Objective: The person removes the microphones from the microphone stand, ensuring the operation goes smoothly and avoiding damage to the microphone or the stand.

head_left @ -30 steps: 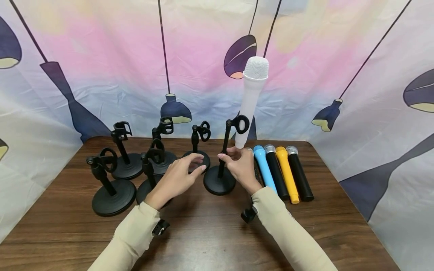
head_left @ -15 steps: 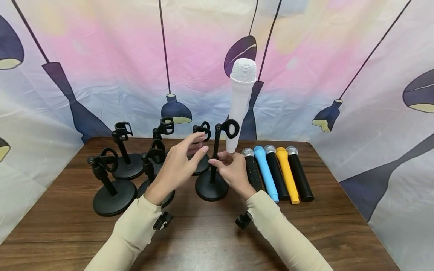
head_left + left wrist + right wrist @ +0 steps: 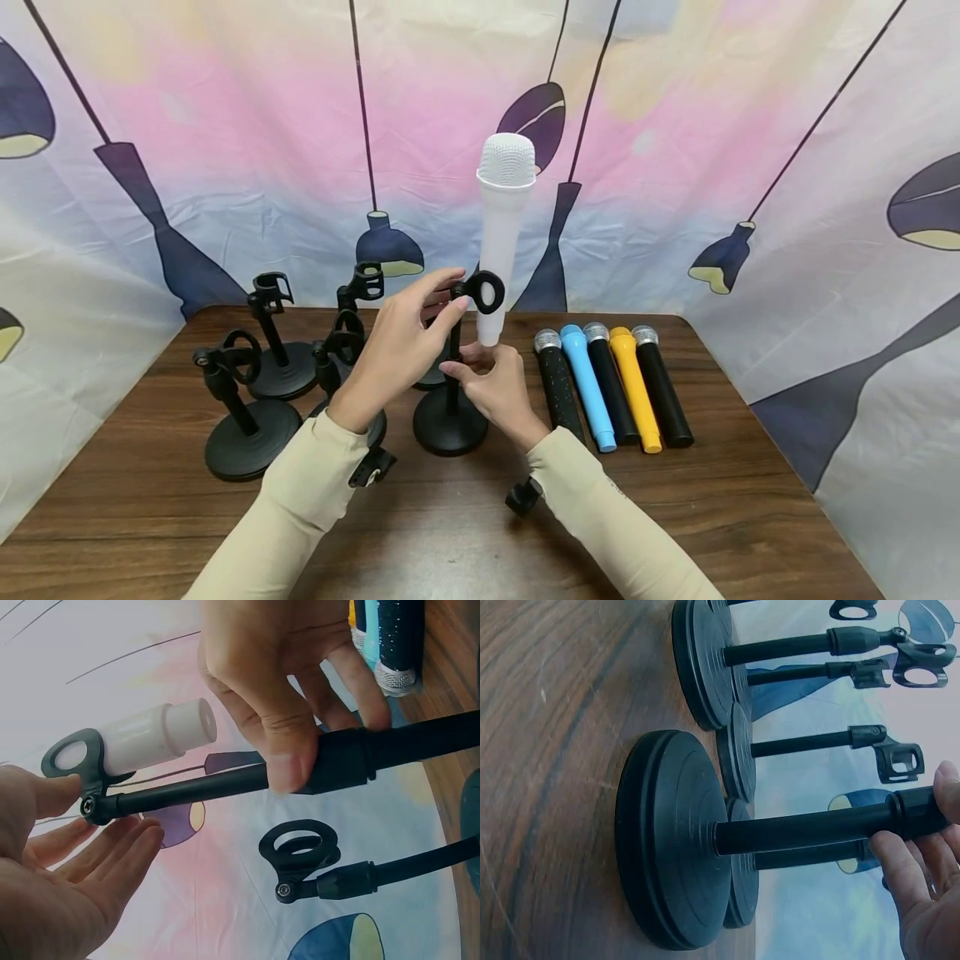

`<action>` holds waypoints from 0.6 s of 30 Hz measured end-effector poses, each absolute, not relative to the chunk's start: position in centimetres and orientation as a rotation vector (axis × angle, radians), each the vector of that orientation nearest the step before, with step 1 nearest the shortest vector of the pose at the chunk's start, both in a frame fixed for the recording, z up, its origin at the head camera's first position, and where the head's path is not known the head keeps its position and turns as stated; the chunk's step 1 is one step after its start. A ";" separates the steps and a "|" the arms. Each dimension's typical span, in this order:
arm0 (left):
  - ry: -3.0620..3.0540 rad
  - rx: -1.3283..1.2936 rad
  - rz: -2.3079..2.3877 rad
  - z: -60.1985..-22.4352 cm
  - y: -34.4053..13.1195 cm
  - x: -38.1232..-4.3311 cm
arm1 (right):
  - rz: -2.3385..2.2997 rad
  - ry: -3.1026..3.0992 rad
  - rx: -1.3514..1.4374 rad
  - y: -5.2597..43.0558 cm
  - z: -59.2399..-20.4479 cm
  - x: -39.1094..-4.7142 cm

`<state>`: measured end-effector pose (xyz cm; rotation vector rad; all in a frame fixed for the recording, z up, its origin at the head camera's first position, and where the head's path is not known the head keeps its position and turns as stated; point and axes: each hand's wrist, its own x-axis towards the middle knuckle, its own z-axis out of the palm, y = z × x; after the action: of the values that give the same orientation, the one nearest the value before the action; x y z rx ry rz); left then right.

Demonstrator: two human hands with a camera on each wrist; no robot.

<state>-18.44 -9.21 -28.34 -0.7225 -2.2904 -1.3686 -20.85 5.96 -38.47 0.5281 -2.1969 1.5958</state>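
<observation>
A white microphone (image 3: 502,225) stands nearly upright in the ring clip (image 3: 486,292) of a black desktop microphone stand (image 3: 450,427). My right hand (image 3: 495,387) grips the stand's post, thumb and fingers round the collar (image 3: 341,761) in the left wrist view. Up at the clip, my left hand (image 3: 397,342) has its thumb at the joint, with fairly straight fingers reaching behind it. That hand (image 3: 82,862) shows the same in the left wrist view, the microphone's tail end (image 3: 161,735) sticking out past the clip. The round base (image 3: 671,840) fills the middle of the right wrist view.
Several more black stands with clips, such as the front left one (image 3: 251,437), are grouped on the left of the wooden table (image 3: 450,542). To the right lie a speckled black microphone (image 3: 558,383), a blue one (image 3: 588,387), a yellow one (image 3: 636,387) and two plain black ones.
My right hand has brought the stand and its white microphone leftward and nearer to me. My left hand has risen from beside the post to the clip joint.
</observation>
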 end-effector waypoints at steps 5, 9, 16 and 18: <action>-2.260 -0.711 -1.357 -28.1 -9.2 -18.5 | 1.614 -2.202 0.537 5.3 -38.5 -20.7; -2.209 -0.684 -1.358 -28.2 -9.4 -18.6 | 1.617 -2.192 0.560 4.7 -38.5 -20.7; -2.147 -0.677 -1.415 -28.6 -9.8 -19.3 | 1.653 -2.190 0.581 4.8 -38.5 -20.6; -2.136 -0.682 -1.424 -28.7 -9.9 -19.4 | 1.683 -2.246 0.588 5.1 -38.2 -20.6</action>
<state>-19.44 -9.86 -28.72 -0.6815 -2.1364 -1.4242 -20.63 5.07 -38.19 0.5879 -2.2464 1.6835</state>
